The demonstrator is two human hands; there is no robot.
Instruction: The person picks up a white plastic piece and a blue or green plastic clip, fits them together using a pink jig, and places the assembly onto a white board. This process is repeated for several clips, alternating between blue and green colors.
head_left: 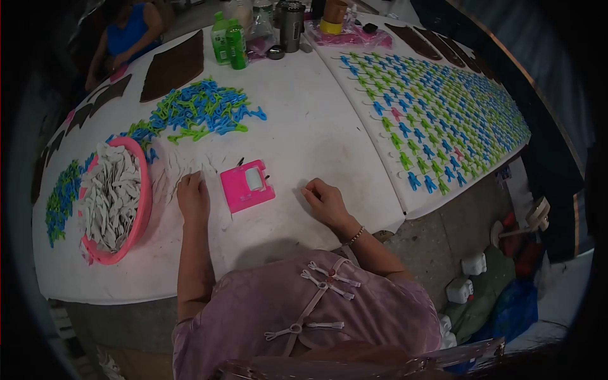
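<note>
A bright pink plastic holder [240, 197] with a pale roll [254, 179] in it lies on the white table between my hands. To its left, my left hand [192, 193] rests on the table with its fingers curled; thin pale strands lie beside the fingertips, and whether they are held is unclear. My right hand [325, 197] is closed on the right of the holder, and anything inside it is hidden. Left of my left hand stands a pink basket [146, 190] heaped with small white strips [114, 193]. Beyond are piled blue and green clips [199, 104].
Rows of blue and green hooked clips [443, 120] cover the right of the table. Green bottles [236, 44] and a dark tumbler [291, 26] stand at the back. Brown sheets [174, 66] lie at the back left, near another person [133, 35] in blue.
</note>
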